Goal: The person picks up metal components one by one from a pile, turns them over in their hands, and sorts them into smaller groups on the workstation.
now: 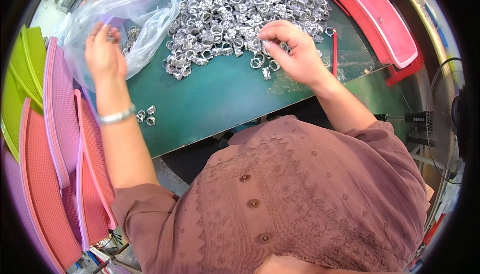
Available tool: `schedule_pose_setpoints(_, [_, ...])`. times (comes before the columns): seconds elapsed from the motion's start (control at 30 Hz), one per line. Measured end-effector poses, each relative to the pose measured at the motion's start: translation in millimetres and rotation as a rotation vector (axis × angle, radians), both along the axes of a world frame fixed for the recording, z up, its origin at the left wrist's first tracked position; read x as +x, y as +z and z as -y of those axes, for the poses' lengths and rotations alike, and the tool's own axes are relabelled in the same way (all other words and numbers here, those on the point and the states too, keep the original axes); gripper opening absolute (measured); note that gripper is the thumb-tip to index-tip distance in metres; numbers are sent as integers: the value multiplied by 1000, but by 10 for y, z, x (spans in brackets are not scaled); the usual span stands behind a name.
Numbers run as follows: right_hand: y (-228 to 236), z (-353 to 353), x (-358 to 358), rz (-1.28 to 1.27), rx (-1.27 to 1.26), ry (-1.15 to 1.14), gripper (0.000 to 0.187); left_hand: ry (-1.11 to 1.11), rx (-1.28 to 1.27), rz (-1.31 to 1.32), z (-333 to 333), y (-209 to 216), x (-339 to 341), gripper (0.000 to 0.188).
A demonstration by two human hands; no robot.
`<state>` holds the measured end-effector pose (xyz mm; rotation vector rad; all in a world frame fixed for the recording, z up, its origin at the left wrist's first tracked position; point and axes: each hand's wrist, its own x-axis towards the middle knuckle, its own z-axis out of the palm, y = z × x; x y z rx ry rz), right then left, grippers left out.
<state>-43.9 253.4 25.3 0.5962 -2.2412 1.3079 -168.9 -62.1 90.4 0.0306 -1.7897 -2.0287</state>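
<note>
The right grip (296, 56), thumb and fingers curled close, is at the near edge of a heap of silver-coloured openwork metal rings (240, 14) on the green table (215, 94); whether it pinches one I cannot tell. Around the blurred, half-curled left grip (106, 56), contents unclear, a crumpled clear plastic bag (155, 5) shows few rings, so most seem left in the heap, whose far side is cut off

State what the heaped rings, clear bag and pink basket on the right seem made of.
Heaped rings: probably metal, silvery and shiny, by their glints. Clear bag: likely thin, glossy plastic film, see-through and wrinkled. Pink basket: likely moulded plastic, satin, by its even colour and perforated wall.
</note>
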Motion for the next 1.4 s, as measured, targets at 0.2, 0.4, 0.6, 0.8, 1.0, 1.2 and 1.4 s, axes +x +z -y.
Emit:
schedule_pose_setpoints(0.2, [-79, -286, -47, -201, 265, -216, 11, 358, -1202, -300, 14, -209, -177, 38])
schedule_pose_setpoints(0.4, [-132, -241, 161, -109, 547, -7, 11, -394, -849, -12, -904, -681, 837, 26])
schedule_pose_setpoints(0.6, [-141, -149, 219, -61, 616, 44, 11, -651, -787, 137, -1239, -773, 1295, 27])
schedule_pose_setpoints(0.8, [-186, -25, 205, 55, 151, 145, 10, -781, -331, 353, -1260, -821, 1400, 30])
schedule_pose_setpoints(1.0, [-117, 151, 233, 165, -67, 269, 10, -799, 234, 494, -1207, -817, 1475, 28])
schedule_pose_setpoints(1.2, [-238, 254, 278, 384, -363, 437, 13, -626, 188, 204, -1195, -851, 1574, 38])
schedule_pose_setpoints(1.4, [-309, 311, 295, 641, -652, 489, 11, -628, -9, 51, -1130, -904, 1565, 34])
